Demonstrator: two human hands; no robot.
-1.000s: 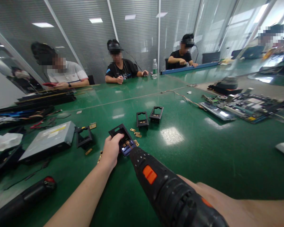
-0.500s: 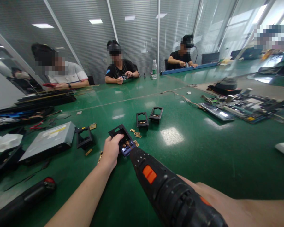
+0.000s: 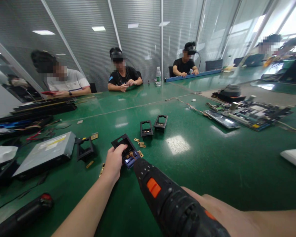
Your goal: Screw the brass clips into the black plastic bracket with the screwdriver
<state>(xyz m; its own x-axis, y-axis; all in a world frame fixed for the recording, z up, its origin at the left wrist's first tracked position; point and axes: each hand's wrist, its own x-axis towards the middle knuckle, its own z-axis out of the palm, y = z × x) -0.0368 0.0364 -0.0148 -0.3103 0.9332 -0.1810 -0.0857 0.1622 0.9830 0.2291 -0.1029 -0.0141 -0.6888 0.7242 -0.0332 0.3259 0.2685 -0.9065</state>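
My left hand [image 3: 115,162] grips a black plastic housing [image 3: 122,139] near the middle of the table, its thumb inside the frame. Brass pieces show in the housing's lower end, lit by a bluish glow. In my right hand [image 3: 197,197] is a black power screwdriver [image 3: 172,200] with orange switches; its body hides most of the fingers. The screwdriver's bit points into the housing at the brass pieces. Small brass plates [image 3: 141,144] lie just right of the housing. Two similar black housings [image 3: 146,129] stand beyond it, and another black housing [image 3: 85,148] sits to the left.
At left lie a silver disc drive [image 3: 48,154] and a black cylindrical tool [image 3: 22,214]. A circuit board [image 3: 259,113] and a phone-like slab [image 3: 223,119] are on the right. Across the green table [image 3: 212,164] sit several people, near a water bottle [image 3: 158,77].
The whole view has shifted slightly. Both hands keep their places, with the bit still in the housing. Across the table, one person's hands have come together.
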